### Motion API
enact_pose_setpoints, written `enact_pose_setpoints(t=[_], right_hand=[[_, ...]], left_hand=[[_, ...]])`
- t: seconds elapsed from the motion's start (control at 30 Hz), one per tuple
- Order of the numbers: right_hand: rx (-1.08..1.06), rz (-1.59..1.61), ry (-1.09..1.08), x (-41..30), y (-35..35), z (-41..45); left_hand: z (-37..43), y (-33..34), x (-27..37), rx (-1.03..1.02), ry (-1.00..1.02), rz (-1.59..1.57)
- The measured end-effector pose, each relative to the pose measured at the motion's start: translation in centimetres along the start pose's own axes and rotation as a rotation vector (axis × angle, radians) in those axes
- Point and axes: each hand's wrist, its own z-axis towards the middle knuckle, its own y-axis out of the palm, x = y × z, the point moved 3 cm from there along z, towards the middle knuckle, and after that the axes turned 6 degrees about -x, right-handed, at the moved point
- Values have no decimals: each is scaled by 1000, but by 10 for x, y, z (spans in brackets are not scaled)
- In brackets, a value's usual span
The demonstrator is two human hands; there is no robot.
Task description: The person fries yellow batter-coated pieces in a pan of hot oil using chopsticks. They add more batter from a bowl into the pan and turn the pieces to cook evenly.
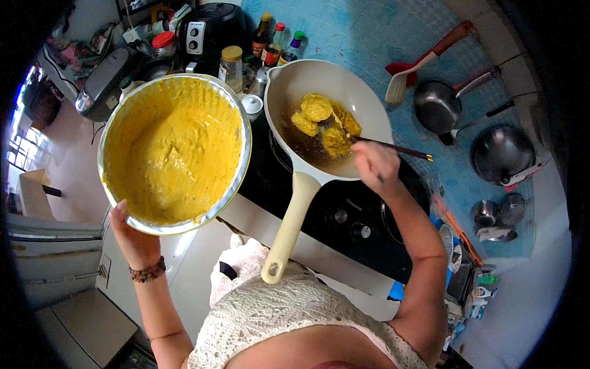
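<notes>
My left hand (131,226) grips the lower left rim of a wide metal bowl (247,152), tilted so that its inside faces me. Thick yellow batter (179,152) coats the bowl's floor and walls. In my right hand (379,167) is a pair of dark chopsticks (405,150), their far ends among the food in a pale wok-style pan (368,99). Several lumps of yellow batter (317,107) sit in brownish oil (299,143) there. The pan's cream handle (290,230) points towards my body. Part of the chopsticks is hidden by my fingers.
Beneath the pan is a black stove (341,203) with knobs. Sauce bottles (273,45), a lidded jar (231,64) and a black air fryer (214,30) stand behind. Pans (437,108) and spatulas (401,83) hang along the blue wall at right.
</notes>
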Motion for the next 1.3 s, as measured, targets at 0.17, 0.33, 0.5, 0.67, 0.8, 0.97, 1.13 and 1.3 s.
enact_pose_setpoints(t=[0.17, 0.33, 0.5, 0.67, 0.8, 0.97, 1.13, 1.3], right_hand=[[388, 737, 1066, 56, 4, -27], [715, 969, 1198, 85, -16, -43], [844, 1117, 1196, 90, -69, -9], [469, 950, 785, 13, -112, 61], [4, 251, -114, -45, -94, 99], [-41, 266, -131, -66, -89, 106], [156, 958, 870, -42, -82, 108], [440, 1050, 887, -1, -99, 99]], left_hand=[[10, 36, -6, -4, -138, 73], [16, 57, -13, -24, -100, 155], [26, 80, -19, -46, -112, 242], [22, 102, -21, -121, -96, 194], [13, 120, -23, -204, -127, 118], [7, 135, -20, -241, -180, 208], [8, 146, -20, -270, -173, 293], [9, 143, -12, -292, -199, 290]])
